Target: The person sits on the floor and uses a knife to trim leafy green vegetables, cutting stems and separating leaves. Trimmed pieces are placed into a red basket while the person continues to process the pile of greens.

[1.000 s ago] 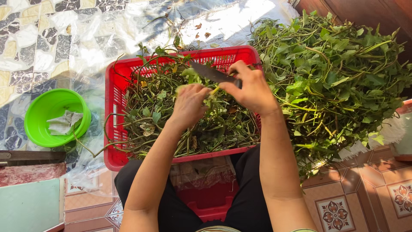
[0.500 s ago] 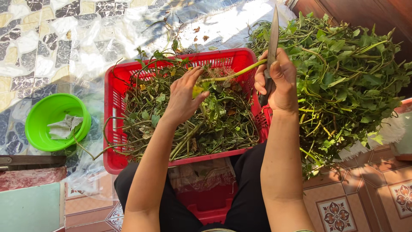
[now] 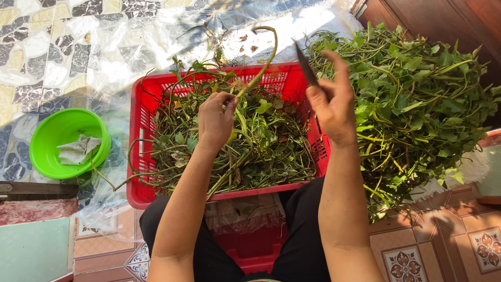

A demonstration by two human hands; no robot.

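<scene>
My left hand (image 3: 215,120) pinches a long green stem (image 3: 259,70) that curves up above the red plastic basket (image 3: 137,156). The basket holds a tangle of trimmed stems and leaves (image 3: 261,146). My right hand (image 3: 331,107) is closed on a knife (image 3: 305,65) whose dark blade points up and away, just right of the stem, with the forefinger stretched out. A large heap of leafy green vines (image 3: 417,104) lies to the right of the basket, beside my right hand.
A lime green bowl (image 3: 44,149) with a crumpled cloth inside sits left of the basket. A clear plastic sheet (image 3: 104,52) covers the patterned floor. Dark wooden furniture (image 3: 449,21) stands at the top right. Tiled floor (image 3: 459,240) lies at the lower right.
My left hand has lifted a stem up out of the basket. My right hand with the knife moved from over the basket up and right, then back toward the stem.
</scene>
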